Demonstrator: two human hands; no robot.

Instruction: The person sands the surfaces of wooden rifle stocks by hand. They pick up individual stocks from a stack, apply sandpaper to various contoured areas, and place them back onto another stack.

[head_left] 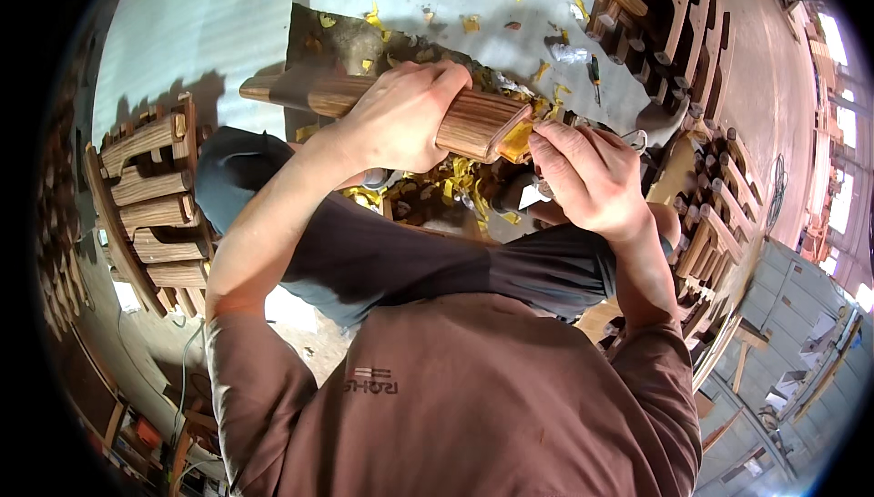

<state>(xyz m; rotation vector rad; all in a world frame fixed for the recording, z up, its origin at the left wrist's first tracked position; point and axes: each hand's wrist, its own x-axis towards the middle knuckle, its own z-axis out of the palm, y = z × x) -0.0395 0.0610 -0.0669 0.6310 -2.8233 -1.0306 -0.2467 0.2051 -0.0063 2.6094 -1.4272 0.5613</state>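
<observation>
My left hand (401, 115) wraps around a long brown wooden piece (473, 124) with a grooved surface and holds it level in front of me. A strip of yellow tape (516, 140) clings to its right end. My right hand (590, 177) pinches at that taped end, fingers closed on the tape; a small pale tool seems tucked under the palm, mostly hidden. Both forearms come up from my brown shirt, above my dark trousers.
Torn yellow tape scraps (455, 178) litter the floor around a dark mat (314, 51). Stacks of similar curved wooden parts stand at the left (150, 197), upper right (655, 24) and right (719, 215). A screwdriver (594, 74) lies on the floor.
</observation>
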